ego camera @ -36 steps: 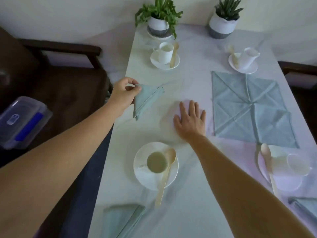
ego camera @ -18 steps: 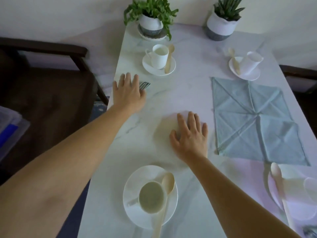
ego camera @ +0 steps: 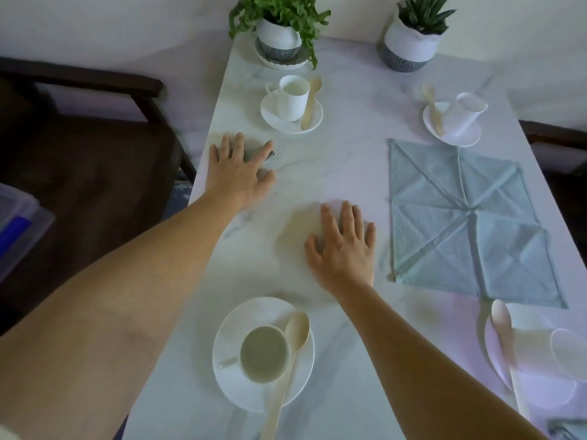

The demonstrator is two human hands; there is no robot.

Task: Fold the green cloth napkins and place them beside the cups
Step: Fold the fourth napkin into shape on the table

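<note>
My left hand (ego camera: 239, 171) lies flat, fingers spread, on a folded green napkin (ego camera: 254, 154) near the table's left edge, just below the far-left cup (ego camera: 292, 96). Most of that napkin is hidden under the hand. My right hand (ego camera: 344, 246) rests flat on the bare marble table (ego camera: 343, 154), fingers straight. An unfolded, creased green napkin (ego camera: 470, 223) lies spread at the right, below the far-right cup (ego camera: 465, 114). A near-left cup (ego camera: 265, 354) stands on its saucer. A near-right cup (ego camera: 568, 354) lies at the right edge. A corner of another folded napkin (ego camera: 565, 431) shows at the bottom right.
Each cup has a white saucer and a wooden spoon (ego camera: 287, 363). Two potted plants (ego camera: 282, 30) (ego camera: 413, 36) stand at the table's far end. A dark wooden chair (ego camera: 79, 138) is at the left with a plastic box (ego camera: 19, 223), another chair arm (ego camera: 552, 134) at the right.
My left hand carried the folded napkin up the left edge toward the far-left cup, set it down and now presses flat on it. My right hand stayed flat on the table.
</note>
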